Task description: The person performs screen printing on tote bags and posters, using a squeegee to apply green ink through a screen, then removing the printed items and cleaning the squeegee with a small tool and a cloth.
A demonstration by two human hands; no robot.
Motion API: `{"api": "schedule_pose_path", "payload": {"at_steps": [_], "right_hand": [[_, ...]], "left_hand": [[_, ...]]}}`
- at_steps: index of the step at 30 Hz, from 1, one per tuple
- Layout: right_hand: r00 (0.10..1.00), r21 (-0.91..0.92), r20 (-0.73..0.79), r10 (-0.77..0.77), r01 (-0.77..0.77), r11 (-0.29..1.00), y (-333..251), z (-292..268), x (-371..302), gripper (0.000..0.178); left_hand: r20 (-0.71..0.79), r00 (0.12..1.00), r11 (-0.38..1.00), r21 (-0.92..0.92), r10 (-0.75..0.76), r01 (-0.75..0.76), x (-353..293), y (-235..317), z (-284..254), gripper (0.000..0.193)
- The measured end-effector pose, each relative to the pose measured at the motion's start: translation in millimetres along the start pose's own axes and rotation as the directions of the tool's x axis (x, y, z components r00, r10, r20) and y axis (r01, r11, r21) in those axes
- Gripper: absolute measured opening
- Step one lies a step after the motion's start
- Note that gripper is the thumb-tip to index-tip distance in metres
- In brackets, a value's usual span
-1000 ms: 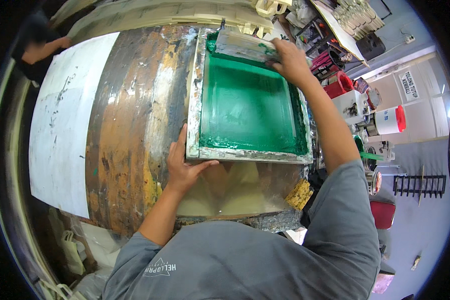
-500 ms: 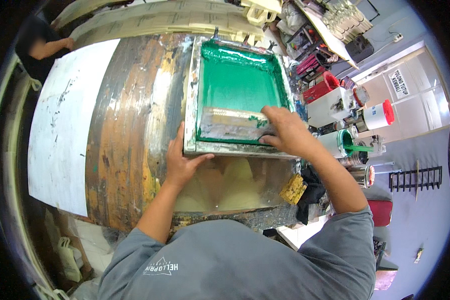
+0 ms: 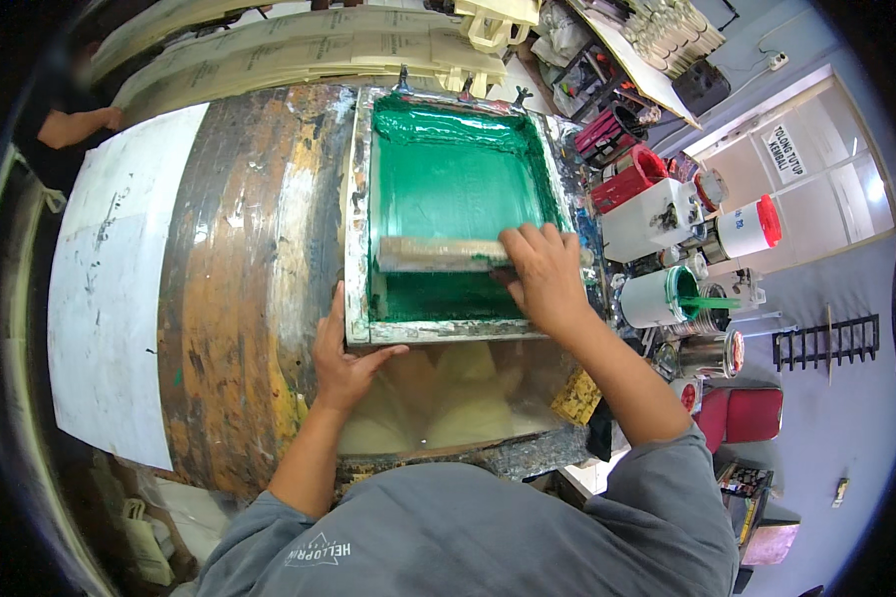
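Squeegee (image 3: 438,253) sits in right hand (image 3: 546,276) — frame (image 3: 448,332) touches left hand (image 3: 345,366).

A matt, wooden look, roughened by chips and dried smears, is shown by the screen frame (image 3: 360,219), in which green ink (image 3: 448,121) is spread, thick and glossy at the far end, with a squeegee (image 3: 433,253) of stained, wood-like finish. The table (image 3: 229,259) is crusted with streaked paint, shiny in patches, and is partly covered by a smooth white sheet (image 3: 119,279). Matt grey cloth is seen in the shirt (image 3: 468,537), smooth plastic-like walls in the white tub (image 3: 652,297), shiny metal in the can (image 3: 707,355).
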State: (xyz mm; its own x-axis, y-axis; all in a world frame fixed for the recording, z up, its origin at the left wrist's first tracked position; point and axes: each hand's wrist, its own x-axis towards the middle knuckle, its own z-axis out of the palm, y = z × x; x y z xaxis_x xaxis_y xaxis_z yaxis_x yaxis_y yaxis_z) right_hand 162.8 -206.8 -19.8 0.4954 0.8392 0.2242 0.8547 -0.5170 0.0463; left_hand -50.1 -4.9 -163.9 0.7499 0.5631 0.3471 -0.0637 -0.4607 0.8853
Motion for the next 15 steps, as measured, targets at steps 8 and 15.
{"api": "schedule_pose_path", "payload": {"at_steps": [8,15], "right_hand": [[0.997,-0.106,-0.072,0.026,-0.034,0.994,62,53,101,0.058],[0.994,-0.115,-0.105,0.002,-0.014,0.993,117,91,181,0.065]], "left_hand": [[0.01,1.0,0.995,0.093,0.028,-0.028,2,9,-3,0.119],[-0.003,0.999,0.995,0.097,0.038,-0.037,1,7,-2,0.123]]}}
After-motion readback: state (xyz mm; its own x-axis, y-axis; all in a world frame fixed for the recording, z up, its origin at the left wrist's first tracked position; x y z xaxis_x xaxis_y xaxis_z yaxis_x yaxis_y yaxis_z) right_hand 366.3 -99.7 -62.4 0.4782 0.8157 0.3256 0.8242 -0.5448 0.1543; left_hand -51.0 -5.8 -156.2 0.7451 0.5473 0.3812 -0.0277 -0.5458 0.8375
